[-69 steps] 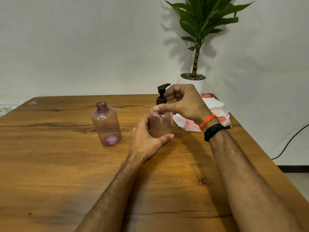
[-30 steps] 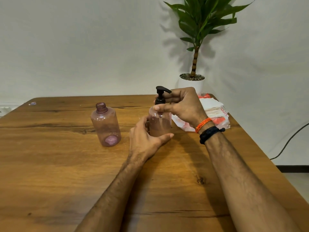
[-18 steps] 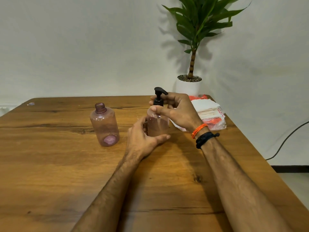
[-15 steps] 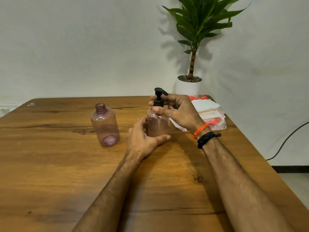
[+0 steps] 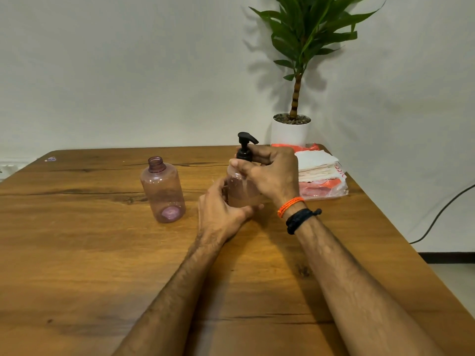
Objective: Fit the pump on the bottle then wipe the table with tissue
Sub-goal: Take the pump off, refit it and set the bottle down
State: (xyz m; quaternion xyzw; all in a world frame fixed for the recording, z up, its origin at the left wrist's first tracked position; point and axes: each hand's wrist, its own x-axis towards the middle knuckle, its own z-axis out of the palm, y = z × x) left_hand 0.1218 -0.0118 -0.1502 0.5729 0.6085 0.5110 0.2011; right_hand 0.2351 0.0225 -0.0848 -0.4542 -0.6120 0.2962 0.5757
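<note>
Hands: left [image 5: 221, 214] round unlabelled bottle [image 5: 240, 188], right [image 5: 270, 173] pinching black pump [image 5: 245, 147]; tissue pack [image 5: 321, 176] lettering unreadable.

Soft, even indoor light leaves the brown wooden tabletop [image 5: 77, 253] sharp and glare-free, faint arm shadows falling near the curled fingers [image 5: 239, 165], a leafy green potted plant [image 5: 305, 34] shadowing the wall beyond them, edges slightly bowed.

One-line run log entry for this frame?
phase: fitting pump | left hand: holds bottle on table | right hand: grips black pump at neck | tissue pack: untouched | second bottle: open, apart
</note>
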